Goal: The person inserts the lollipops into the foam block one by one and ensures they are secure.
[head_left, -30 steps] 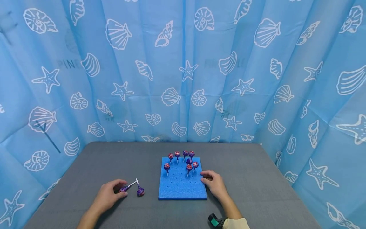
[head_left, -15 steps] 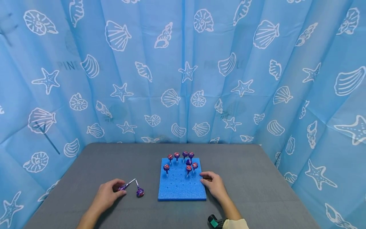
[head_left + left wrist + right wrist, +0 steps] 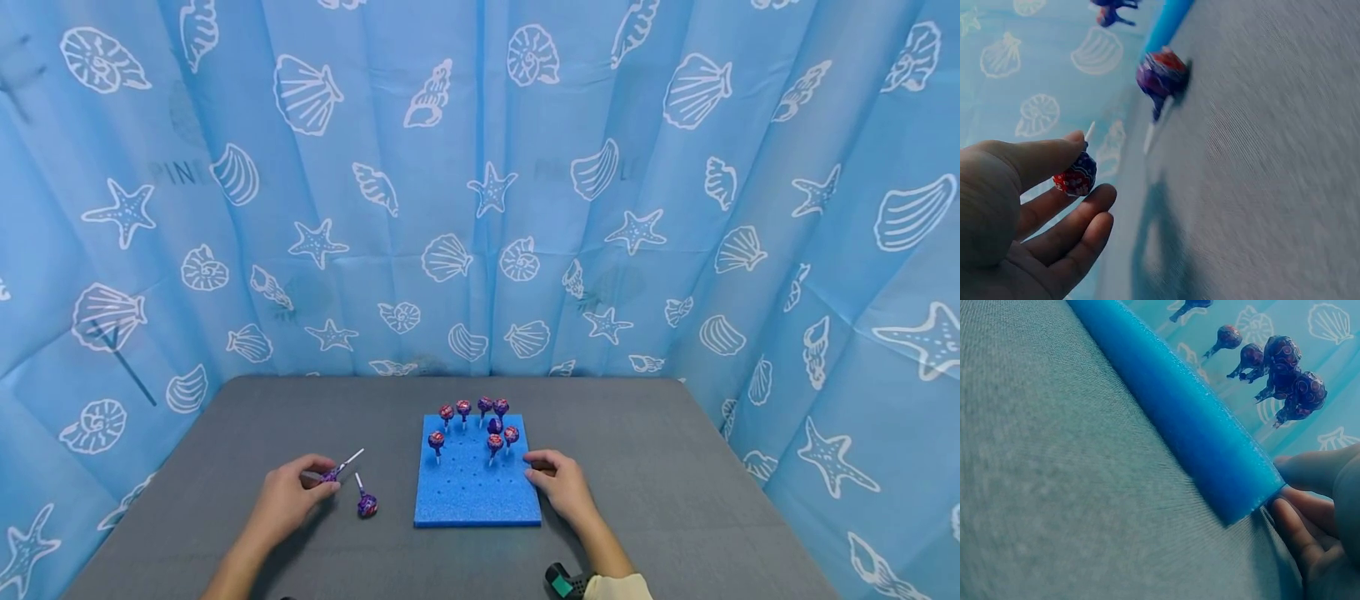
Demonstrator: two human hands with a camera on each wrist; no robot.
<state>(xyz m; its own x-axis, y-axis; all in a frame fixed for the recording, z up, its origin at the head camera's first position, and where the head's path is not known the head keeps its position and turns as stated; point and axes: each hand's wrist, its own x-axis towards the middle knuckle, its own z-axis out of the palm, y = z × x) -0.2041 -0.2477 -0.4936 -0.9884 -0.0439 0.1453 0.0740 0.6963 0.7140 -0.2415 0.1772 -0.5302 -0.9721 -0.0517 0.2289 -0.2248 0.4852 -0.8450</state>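
My left hand (image 3: 288,497) pinches a purple-and-red wrapped lollipop (image 3: 1079,175) at its candy end, thumb on one side and fingers on the other. Its white stick points up and to the right in the head view. A second lollipop (image 3: 367,505) lies on the table just right of that hand, stick pointing away. Further right sits a blue foam board (image 3: 480,500) with rows of small holes. Several lollipops (image 3: 494,444) stand in its far part, sticks down. My right hand (image 3: 562,485) holds the board's right edge between thumb and fingers.
A grey table (image 3: 660,467) carries everything. Behind it and along the sides hangs a blue curtain (image 3: 480,208) with white shells and starfish. A black strapped device (image 3: 567,581) sits at the right wrist, beside a pale sleeve (image 3: 618,586).
My left hand has lifted its lollipop and moved slightly away from me, so the stick now points higher and is apart from the lying lollipop's stick. The right hand stays at the board.
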